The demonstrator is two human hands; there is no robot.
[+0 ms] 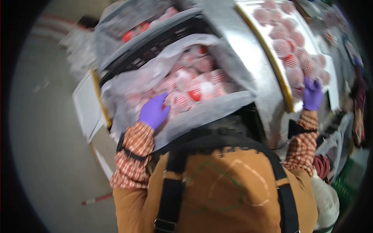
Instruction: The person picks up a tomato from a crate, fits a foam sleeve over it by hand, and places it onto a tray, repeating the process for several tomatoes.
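My left hand (154, 112), in a purple glove, reaches over the near left part of a lined crate. Its thumb and fingers are apart, close to red round fruits (181, 101) wrapped in white foam nets. Whether it touches one is blurred. My right hand (312, 94), also purple-gloved, is at the near end of a white tray (254, 8) of similar fruits. Its fingers close against the lower side of one netted fruit (307, 65); the fingertips are partly hidden. A pale liner (136, 81) hangs over the walls of the crate.
A second lined crate (112, 44) with netted fruits stands behind the first. A shiny metal table (233, 29) lies between the crate and the tray, which has a yellow edge (268, 52). White panels (87, 103) stand at the left. At the far right another person's arm (358, 120) shows.
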